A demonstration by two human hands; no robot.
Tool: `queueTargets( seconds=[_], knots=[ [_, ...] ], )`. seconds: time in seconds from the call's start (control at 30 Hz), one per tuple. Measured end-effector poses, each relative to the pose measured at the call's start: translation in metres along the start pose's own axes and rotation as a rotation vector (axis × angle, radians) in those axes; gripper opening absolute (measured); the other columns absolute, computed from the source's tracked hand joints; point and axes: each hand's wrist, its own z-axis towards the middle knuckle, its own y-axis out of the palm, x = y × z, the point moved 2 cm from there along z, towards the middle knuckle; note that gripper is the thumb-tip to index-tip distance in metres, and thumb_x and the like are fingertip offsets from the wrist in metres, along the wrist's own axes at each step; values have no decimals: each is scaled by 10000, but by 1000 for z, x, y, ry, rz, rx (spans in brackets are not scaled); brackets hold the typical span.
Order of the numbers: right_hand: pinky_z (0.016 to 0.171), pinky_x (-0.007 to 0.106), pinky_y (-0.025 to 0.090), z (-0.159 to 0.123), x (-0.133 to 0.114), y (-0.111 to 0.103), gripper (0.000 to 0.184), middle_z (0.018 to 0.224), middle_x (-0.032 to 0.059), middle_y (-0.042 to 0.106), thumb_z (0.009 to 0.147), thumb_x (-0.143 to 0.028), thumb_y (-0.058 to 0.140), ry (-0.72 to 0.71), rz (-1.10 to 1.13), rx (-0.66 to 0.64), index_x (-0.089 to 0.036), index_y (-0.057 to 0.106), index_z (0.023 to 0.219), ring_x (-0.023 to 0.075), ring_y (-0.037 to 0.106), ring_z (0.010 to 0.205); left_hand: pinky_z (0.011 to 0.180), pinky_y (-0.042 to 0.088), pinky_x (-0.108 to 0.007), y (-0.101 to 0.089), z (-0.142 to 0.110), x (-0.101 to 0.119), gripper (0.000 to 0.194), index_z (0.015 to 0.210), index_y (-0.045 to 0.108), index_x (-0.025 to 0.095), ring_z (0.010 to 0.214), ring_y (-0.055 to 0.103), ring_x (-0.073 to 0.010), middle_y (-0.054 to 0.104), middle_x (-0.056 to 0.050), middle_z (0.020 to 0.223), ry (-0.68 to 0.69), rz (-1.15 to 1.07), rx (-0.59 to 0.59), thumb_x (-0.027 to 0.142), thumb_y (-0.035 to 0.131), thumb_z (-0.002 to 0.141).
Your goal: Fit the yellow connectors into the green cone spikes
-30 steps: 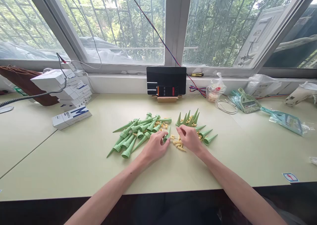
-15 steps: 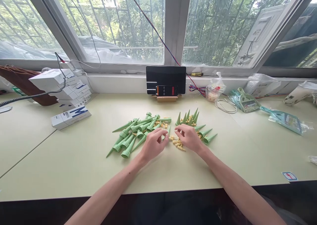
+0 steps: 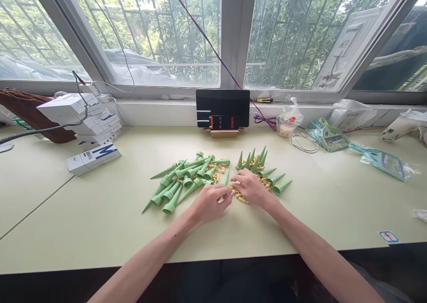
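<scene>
Yellow pieces have the left hand closer than before.

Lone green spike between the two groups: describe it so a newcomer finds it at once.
In front of the black screen, green spikes form two groups on the table. In the gap, just beyond the left hand, one spike shows only its taper. Unlike its neighbours, it sits in neither group.

A large blue M marks the single white box toward the far left of the surface; its smaller print is illegible. By the middle of the far edge, a phone shows sideways digits, apparently 00:08:35. A blue-bordered sticker at the near edge, rightward, bears a red sign.
</scene>
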Motion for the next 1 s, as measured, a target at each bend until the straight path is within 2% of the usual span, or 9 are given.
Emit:
queueTargets(
  seconds=[0.23,0.43,0.57,0.73,0.8,0.9,1.0],
  knots=[
    [805,324,432,0,0,1,167,871,61,620,945,-138,566,52,-35,-31,-180,662,815,203,538,868,517,295,-241,-1,0,-7,316,601,474,176,499,310,-89,399,49,537,-93,35,60,171,518,914],
    [802,327,426,0,2,2,158,834,58,591,939,-118,542,80,-97,-14,-175,622,815,207,531,850,503,301,-230,-4,3,-11,319,604,472,175,488,375,-84,446,39,538,-213,21,157,188,518,920],
    [788,333,431,-1,2,3,162,834,59,612,949,-122,497,81,-55,38,-179,601,840,208,533,832,514,318,-224,-4,3,-14,280,634,506,174,497,396,-85,474,37,554,-255,16,182,178,522,913],
    [765,323,454,0,-2,-2,104,883,55,663,938,-196,522,121,165,176,-184,623,918,199,574,826,535,364,-216,-5,4,-13,153,775,610,178,511,422,-87,547,29,622,-257,-16,197,188,544,913],
    [749,313,470,1,-5,-4,139,914,50,683,934,-245,538,166,303,213,-190,651,993,184,594,789,536,377,-210,-5,5,-12,114,842,635,181,518,439,-86,576,22,657,-243,-35,179,188,548,915],
    [735,302,481,2,-10,-5,193,949,50,697,922,-320,561,238,516,198,-202,695,995,184,620,809,520,378,-202,-5,5,-11,92,870,648,184,514,440,-80,594,18,690,-221,-54,134,185,565,910],
    [652,280,466,3,-13,-6,215,865,44,683,884,-378,612,307,697,170,-192,710,932,182,615,773,513,377,-207,-3,3,-12,59,886,661,185,501,415,-71,609,13,737,-210,-61,99,212,609,897]
  ],
)
